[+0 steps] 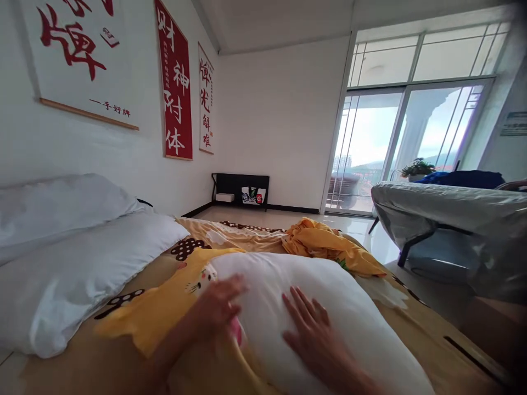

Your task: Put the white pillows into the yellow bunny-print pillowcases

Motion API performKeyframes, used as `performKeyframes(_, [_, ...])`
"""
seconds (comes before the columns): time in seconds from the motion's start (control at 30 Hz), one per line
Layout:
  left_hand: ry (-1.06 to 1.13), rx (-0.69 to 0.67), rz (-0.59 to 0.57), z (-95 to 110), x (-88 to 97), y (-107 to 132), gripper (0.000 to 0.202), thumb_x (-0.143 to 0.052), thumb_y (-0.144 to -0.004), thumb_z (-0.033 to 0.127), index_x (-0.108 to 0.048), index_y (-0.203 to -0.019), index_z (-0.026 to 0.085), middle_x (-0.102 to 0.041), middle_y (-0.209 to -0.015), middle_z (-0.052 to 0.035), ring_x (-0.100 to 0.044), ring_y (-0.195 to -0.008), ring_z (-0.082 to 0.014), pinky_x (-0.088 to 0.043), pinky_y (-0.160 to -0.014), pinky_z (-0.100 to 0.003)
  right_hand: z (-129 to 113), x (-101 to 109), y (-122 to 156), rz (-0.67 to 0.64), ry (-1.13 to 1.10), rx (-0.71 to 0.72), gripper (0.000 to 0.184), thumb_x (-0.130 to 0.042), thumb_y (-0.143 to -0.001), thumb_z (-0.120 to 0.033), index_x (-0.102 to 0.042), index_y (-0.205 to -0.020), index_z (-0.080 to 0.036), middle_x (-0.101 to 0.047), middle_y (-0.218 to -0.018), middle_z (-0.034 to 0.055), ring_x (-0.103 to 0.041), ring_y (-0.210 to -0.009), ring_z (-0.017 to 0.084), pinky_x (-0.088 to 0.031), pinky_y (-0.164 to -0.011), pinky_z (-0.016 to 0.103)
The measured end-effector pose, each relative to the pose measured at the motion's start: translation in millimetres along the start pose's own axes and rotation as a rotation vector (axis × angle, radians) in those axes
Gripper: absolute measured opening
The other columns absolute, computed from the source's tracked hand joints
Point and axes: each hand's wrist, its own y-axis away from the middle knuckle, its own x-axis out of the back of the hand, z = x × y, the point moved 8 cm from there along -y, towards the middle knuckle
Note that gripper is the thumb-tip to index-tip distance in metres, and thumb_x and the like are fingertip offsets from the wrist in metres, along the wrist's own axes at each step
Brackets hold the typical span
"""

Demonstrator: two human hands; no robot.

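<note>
Head view: at the bed's (415,318) near edge, a white pillow (267,280) lies mostly outside the yellow case (164,302) along its left side. Right hand (310,323) rests flat, fingers apart; left hand's (220,304) grip is too blurred to tell.

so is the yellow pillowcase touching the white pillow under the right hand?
Touching. The head view shows the yellow pillowcase meeting the left part of the white pillow, its edge running along it with no gap.

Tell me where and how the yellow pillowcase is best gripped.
Probably pinch the yellow pillowcase by its edge near the pink patch, coming from the near side: that thin edge runs along the white pillow, close to the left hand.
</note>
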Motion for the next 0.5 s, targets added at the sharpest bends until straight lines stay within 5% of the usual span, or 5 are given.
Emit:
performKeyframes(0.07, [-0.105,-0.087,-0.223,25.2,-41.0,5.3,0.050,-0.047,-0.091,0.040,-0.041,-0.139,0.031,-0.042,-0.146,-0.0048,-0.041,-0.132,-0.0215,-0.032,-0.107,-0.041,-9.0,-6.4,25.0,0.048,0.040,0.126,0.076,-0.045,-0.085,-0.060,-0.016,-0.149,-0.030,-0.024,-0.152,0.0102,-0.027,-0.139,0.034,-0.033,-0.106,0.054])
performKeyframes(0.13, [-0.147,-0.083,-0.242,31.7,-52.7,11.5,0.053,-0.046,-0.091,0.038,-0.034,-0.142,0.030,-0.037,-0.149,-0.0063,-0.036,-0.135,-0.0227,-0.028,-0.108,-0.045,-7.1,-8.7,51.1,0.087,0.096,0.193,0.078,-0.051,-0.083,-0.057,-0.012,-0.148,-0.038,-0.031,-0.149,0.0070,-0.038,-0.133,0.034,-0.040,-0.100,0.052])
performKeyframes(0.3, [-0.150,-0.065,-0.215,38.7,-36.0,18.9,0.022,-0.050,-0.086,0.034,-0.064,-0.097,0.021,-0.066,-0.105,-0.0073,-0.058,-0.100,-0.0231,-0.039,-0.092,-0.041,33.0,-1.9,94.1,0.215,0.203,0.002,0.077,-0.041,-0.084,-0.020,-0.003,-0.146,-0.047,-0.039,-0.144,-0.0007,-0.051,-0.123,0.028,-0.044,-0.090,0.049])
performKeyframes(0.4, [-0.218,0.003,-0.387,50.1,-32.9,15.3,0.034,-0.049,-0.085,0.044,-0.065,-0.069,0.018,-0.066,-0.072,-0.0066,-0.061,-0.073,-0.0228,-0.044,-0.077,-0.039,44.1,13.9,93.8,0.267,0.177,-0.064,0.087,-0.037,-0.076,-0.009,-0.002,-0.145,-0.048,-0.037,-0.146,-0.0045,-0.047,-0.127,0.025,-0.038,-0.095,0.050])
performKeyframes(0.5, [-0.301,0.089,-0.577,63.4,-38.9,10.2,0.049,-0.050,-0.080,0.058,-0.071,-0.066,0.016,-0.067,-0.064,-0.0131,-0.064,-0.067,-0.0284,-0.048,-0.067,-0.040,40.4,22.7,83.5,0.208,0.134,0.032,0.087,-0.045,-0.073,-0.013,-0.014,-0.147,-0.045,-0.037,-0.147,-0.0066,-0.043,-0.131,0.024,-0.036,-0.098,0.043])
